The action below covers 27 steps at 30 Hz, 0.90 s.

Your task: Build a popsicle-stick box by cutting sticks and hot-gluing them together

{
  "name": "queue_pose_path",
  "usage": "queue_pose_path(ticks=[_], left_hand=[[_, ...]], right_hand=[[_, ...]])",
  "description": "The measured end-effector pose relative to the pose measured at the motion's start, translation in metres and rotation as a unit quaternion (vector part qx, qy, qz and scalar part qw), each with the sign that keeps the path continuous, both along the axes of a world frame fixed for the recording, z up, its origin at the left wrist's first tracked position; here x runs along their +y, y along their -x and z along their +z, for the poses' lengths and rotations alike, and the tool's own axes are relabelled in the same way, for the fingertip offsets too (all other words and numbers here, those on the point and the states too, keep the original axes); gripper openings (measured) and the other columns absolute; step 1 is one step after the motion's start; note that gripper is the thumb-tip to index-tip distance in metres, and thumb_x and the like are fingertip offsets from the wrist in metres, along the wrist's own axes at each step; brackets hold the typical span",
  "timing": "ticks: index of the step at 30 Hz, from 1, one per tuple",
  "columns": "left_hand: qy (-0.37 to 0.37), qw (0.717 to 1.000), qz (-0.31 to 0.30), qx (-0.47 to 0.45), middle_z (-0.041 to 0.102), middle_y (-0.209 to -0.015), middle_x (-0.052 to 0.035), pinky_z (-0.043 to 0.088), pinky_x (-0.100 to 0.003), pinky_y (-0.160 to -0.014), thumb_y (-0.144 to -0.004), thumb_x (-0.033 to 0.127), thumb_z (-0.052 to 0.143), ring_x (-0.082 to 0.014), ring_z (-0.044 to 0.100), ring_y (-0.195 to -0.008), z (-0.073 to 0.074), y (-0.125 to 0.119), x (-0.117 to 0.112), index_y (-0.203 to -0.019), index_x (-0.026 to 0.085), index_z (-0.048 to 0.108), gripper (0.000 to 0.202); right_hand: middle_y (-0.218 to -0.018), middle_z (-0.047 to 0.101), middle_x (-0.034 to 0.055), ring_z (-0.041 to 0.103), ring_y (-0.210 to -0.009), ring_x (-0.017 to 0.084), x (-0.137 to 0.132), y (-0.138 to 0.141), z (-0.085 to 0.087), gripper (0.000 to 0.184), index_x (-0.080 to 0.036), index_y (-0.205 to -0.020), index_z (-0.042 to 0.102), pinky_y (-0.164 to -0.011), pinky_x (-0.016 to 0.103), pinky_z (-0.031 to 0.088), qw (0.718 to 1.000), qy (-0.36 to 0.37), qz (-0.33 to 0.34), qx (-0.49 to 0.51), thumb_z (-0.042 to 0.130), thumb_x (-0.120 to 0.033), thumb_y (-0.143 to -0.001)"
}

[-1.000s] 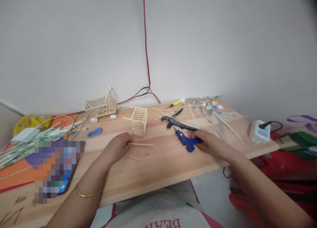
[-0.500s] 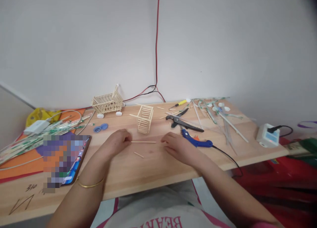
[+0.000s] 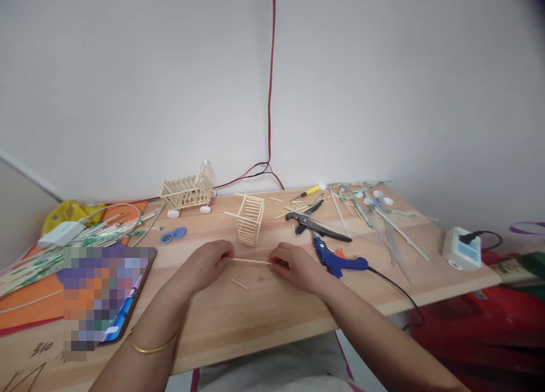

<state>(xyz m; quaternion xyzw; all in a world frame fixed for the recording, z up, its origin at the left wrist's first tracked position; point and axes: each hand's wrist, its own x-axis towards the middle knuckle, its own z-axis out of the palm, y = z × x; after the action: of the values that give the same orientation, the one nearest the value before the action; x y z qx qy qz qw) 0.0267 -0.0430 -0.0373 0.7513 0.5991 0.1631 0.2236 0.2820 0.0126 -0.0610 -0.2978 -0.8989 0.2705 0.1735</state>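
Note:
A thin wooden stick [image 3: 251,261] lies level between my hands, close above or on the tabletop. My left hand [image 3: 210,262] pinches its left end. At the other end, the fingers of my right hand [image 3: 293,264] are closed on it. Just in front of the stick, a short cut piece of stick [image 3: 239,284] rests on the wood. Behind my hands stands a small slatted frame [image 3: 250,220] made of sticks, with two longer sticks jutting to the left.
A stick cart [image 3: 187,192] with white wheels stands at the back left, near blue caps [image 3: 173,234]. Black cutters [image 3: 317,221] and a corded blue glue gun [image 3: 338,259] lie right. A tablet [image 3: 128,301] is left; a white power adapter [image 3: 462,249] sits far right.
My right hand has moved left and closed on the right end of the stick. My left hand keeps its pinch on the other end. The view has tilted up slightly.

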Motion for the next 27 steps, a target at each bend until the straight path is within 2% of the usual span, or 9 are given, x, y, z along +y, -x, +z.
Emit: queue_pose_path(ticks=[4,9,13,16,18,21,24,27], left_hand=[[-0.004,1.0,-0.005,-0.001,0.064,-0.081,-0.0036,0.036,-0.025,-0.067,-0.077,0.017,0.044,-0.0172,0.055,-0.075,0.007,-0.004,-0.001,-0.076,0.019,0.061,0.017],[-0.004,1.0,0.0,0.009,0.065,-0.08,-0.0041,0.037,-0.024,-0.065,-0.079,0.021,0.047,-0.0171,0.057,-0.075,0.014,-0.01,-0.004,-0.076,0.018,0.064,0.018],[0.014,1.0,-0.006,0.001,0.065,-0.075,-0.0038,0.037,-0.024,-0.062,-0.081,0.03,0.047,-0.0162,0.056,-0.071,0.02,-0.012,-0.007,-0.072,0.018,0.065,0.023],[-0.032,0.996,0.072,-0.035,0.064,-0.073,-0.003,0.038,-0.025,-0.062,-0.082,0.036,0.047,-0.0157,0.055,-0.069,0.028,-0.008,-0.003,-0.072,0.018,0.064,0.027],[-0.083,0.979,0.162,-0.09,0.061,-0.07,-0.0019,0.039,-0.025,-0.062,-0.08,0.042,0.05,-0.0148,0.054,-0.066,0.034,-0.006,0.003,-0.076,0.017,0.063,0.028],[-0.108,0.931,0.26,-0.231,0.057,-0.07,0.0002,0.041,-0.024,-0.056,-0.073,0.049,0.058,-0.0122,0.052,-0.058,0.042,-0.006,0.018,-0.086,0.017,0.06,0.034],[-0.076,0.881,0.293,-0.365,0.054,-0.07,0.0016,0.04,-0.021,-0.049,-0.066,0.051,0.064,-0.0099,0.049,-0.056,0.045,-0.012,0.033,-0.089,0.017,0.059,0.042],[-0.04,0.854,0.302,-0.422,0.049,-0.063,0.0039,0.034,-0.018,-0.046,-0.061,0.052,0.068,-0.0074,0.043,-0.052,0.042,-0.019,0.043,-0.084,0.015,0.062,0.044]], right_hand=[[-0.079,0.06,0.0028,0.054,-0.07,0.014,-0.001,0.0,0.003,0.007,-0.017,-0.083,0.061,-0.063,0.023,0.04,1.0,0.015,-0.002,0.01,0.054,-0.015,-0.081],[-0.083,0.059,0.0044,0.054,-0.073,0.014,-0.002,-0.002,0.014,0.012,-0.016,-0.085,0.061,-0.065,0.022,0.039,1.0,-0.013,0.003,0.003,0.05,-0.012,-0.082],[-0.085,0.06,0.0054,0.056,-0.078,0.015,0.001,-0.005,0.019,0.015,-0.016,-0.086,0.062,-0.069,0.023,0.04,0.998,-0.03,0.03,-0.04,0.048,-0.013,-0.083],[-0.084,0.061,0.0052,0.057,-0.078,0.015,0.005,-0.008,0.018,0.014,-0.017,-0.085,0.064,-0.07,0.023,0.04,0.996,-0.024,0.051,-0.072,0.05,-0.016,-0.084],[-0.084,0.061,0.0048,0.057,-0.077,0.014,0.009,-0.011,0.02,0.012,-0.017,-0.084,0.064,-0.069,0.023,0.04,0.995,-0.015,0.061,-0.076,0.052,-0.018,-0.083],[-0.081,0.061,0.0037,0.056,-0.073,0.013,0.016,-0.01,0.029,0.011,-0.017,-0.083,0.064,-0.066,0.023,0.04,0.998,-0.031,0.029,-0.037,0.053,-0.019,-0.082],[-0.077,0.061,0.0026,0.054,-0.071,0.013,0.03,0.001,0.044,0.012,-0.017,-0.081,0.063,-0.065,0.024,0.04,0.995,-0.074,-0.051,0.05,0.051,-0.021,-0.084],[-0.08,0.062,0.0036,0.053,-0.071,0.013,0.052,0.019,0.058,0.013,-0.017,-0.086,0.063,-0.066,0.025,0.041,0.979,-0.096,-0.122,0.129,0.053,-0.025,-0.083]])
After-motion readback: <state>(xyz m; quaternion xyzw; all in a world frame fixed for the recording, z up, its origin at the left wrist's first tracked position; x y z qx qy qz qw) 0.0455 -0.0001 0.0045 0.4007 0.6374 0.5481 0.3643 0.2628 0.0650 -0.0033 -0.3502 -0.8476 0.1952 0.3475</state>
